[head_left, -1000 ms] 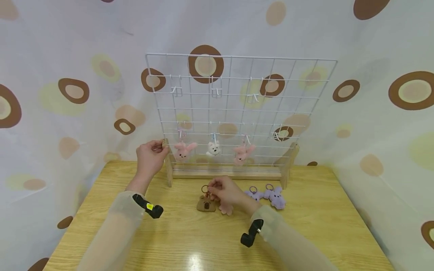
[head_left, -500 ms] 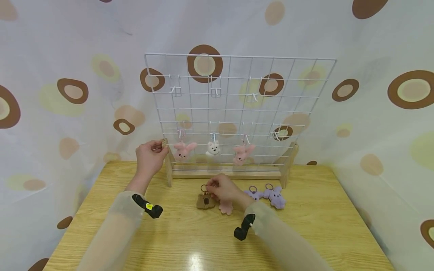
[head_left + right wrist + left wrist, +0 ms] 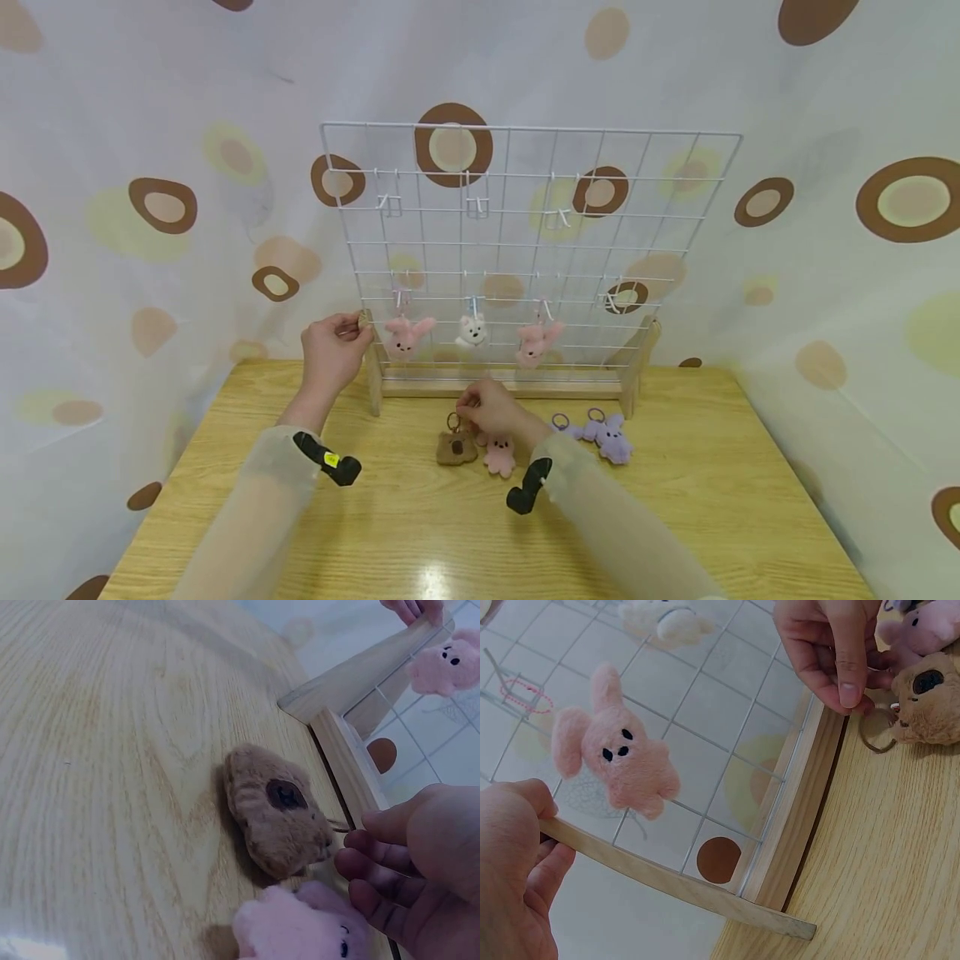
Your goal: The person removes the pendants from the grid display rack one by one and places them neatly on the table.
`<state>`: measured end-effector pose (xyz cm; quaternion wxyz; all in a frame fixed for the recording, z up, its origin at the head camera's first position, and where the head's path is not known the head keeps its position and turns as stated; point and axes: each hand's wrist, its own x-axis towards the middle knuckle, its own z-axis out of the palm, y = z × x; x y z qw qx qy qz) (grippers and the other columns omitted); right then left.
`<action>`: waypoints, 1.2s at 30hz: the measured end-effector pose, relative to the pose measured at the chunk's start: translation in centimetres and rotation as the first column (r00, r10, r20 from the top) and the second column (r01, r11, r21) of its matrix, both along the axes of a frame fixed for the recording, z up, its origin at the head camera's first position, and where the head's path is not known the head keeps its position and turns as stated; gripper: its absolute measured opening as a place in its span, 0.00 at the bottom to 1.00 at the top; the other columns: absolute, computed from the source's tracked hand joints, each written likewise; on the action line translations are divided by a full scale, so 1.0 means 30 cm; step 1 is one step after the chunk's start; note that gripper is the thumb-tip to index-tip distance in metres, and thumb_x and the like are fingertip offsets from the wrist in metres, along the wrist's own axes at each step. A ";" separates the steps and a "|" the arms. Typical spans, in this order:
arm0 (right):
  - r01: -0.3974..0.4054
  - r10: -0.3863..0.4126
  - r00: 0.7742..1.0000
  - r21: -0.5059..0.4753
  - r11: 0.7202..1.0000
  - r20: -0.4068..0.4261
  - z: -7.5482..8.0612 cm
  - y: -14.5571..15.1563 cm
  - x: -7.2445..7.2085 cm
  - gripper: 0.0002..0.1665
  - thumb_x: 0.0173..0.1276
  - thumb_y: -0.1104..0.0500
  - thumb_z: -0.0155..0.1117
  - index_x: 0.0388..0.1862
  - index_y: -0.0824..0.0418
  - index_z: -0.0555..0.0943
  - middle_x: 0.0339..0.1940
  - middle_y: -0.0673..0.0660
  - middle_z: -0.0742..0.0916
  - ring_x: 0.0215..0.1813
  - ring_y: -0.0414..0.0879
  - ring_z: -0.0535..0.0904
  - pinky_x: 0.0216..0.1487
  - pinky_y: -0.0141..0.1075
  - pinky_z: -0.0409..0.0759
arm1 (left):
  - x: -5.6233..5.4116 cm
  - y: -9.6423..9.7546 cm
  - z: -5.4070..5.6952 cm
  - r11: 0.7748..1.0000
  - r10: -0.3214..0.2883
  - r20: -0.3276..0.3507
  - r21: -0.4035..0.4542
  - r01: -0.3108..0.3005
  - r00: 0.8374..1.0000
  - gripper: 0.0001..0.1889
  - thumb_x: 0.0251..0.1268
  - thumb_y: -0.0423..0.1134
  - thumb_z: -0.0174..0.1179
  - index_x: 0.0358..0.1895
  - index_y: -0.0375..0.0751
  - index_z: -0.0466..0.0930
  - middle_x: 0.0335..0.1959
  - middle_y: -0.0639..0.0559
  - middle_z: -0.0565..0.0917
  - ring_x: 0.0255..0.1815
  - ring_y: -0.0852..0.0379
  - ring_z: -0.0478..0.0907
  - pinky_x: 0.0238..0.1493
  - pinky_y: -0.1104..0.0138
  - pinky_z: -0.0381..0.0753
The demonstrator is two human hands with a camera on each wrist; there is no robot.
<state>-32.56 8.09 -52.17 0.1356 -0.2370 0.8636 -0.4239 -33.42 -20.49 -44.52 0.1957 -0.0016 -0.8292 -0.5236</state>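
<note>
Keychains: I count seven plush ones over my feed, three hung and four on the wood-grain table [image 3: 420,533].

Hung, on the white wire grid [image 3: 525,129]: two pink rabbits, one at the left [image 3: 407,337], one at the right [image 3: 536,343], with one white plush [image 3: 472,330] between. Hooks: seven, three in the upper row and four in the lower; three lower ones carry the plush.

On the table: one brown plush [image 3: 456,448] with a dark nose, lying in front of the grid's base; one pink plush [image 3: 499,457] just beside it; two purple plush, one in full view [image 3: 615,442], the other [image 3: 573,431] partly hidden by the right arm.

Left hand [image 3: 333,350]: grips the left of two wooden uprights [image 3: 375,375], thumb and fingers either side.

Right hand [image 3: 495,410]: fingertips at the brown plush's single metal ring [image 3: 877,752], thumb and forefinger a narrow gap apart. I cannot tell whether they pinch the ring or only meet its edge.

Wrist cameras: two, black, left [image 3: 333,462] and right [image 3: 528,487].
</note>
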 end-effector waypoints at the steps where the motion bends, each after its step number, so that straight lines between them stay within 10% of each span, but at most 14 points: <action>1: -0.001 0.001 1.000 0.001 1.000 -0.007 0.000 0.003 -0.003 0.06 0.78 0.67 0.64 0.42 0.69 0.87 0.29 0.56 0.88 0.28 0.44 0.83 0.31 0.33 0.82 | 0.001 0.002 0.000 1.000 0.000 0.000 -0.001 0.000 1.000 0.15 0.70 0.32 0.69 0.54 0.26 0.87 0.46 0.34 0.90 0.49 0.44 0.90 0.45 0.65 0.88; 14: 0.009 -0.011 1.000 -0.066 0.998 -0.016 0.066 0.067 0.024 0.09 0.78 0.66 0.64 0.47 0.73 0.86 0.38 0.68 0.89 0.36 0.59 0.87 0.33 0.34 0.83 | 0.002 0.002 -0.003 1.000 0.002 -0.007 -0.014 -0.002 1.000 0.16 0.70 0.33 0.69 0.56 0.27 0.87 0.46 0.35 0.90 0.48 0.45 0.90 0.45 0.65 0.88; 26: 0.010 -0.016 0.999 -0.170 0.985 -0.032 0.210 0.173 0.066 0.11 0.80 0.65 0.62 0.53 0.72 0.84 0.45 0.68 0.88 0.43 0.64 0.86 0.46 0.54 0.87 | 0.008 -0.003 -0.001 1.000 0.005 -0.041 -0.005 -0.005 0.999 0.14 0.70 0.31 0.68 0.54 0.25 0.87 0.45 0.32 0.89 0.48 0.41 0.90 0.42 0.68 0.88; 36: 0.113 -0.142 0.983 -0.229 0.967 -0.116 0.314 0.309 0.061 0.10 0.78 0.68 0.64 0.50 0.76 0.83 0.41 0.65 0.88 0.40 0.64 0.85 0.38 0.40 0.87 | 0.012 0.010 0.009 1.000 0.001 -0.028 -0.007 -0.001 1.000 0.15 0.70 0.31 0.67 0.54 0.24 0.87 0.45 0.32 0.89 0.49 0.41 0.90 0.44 0.66 0.88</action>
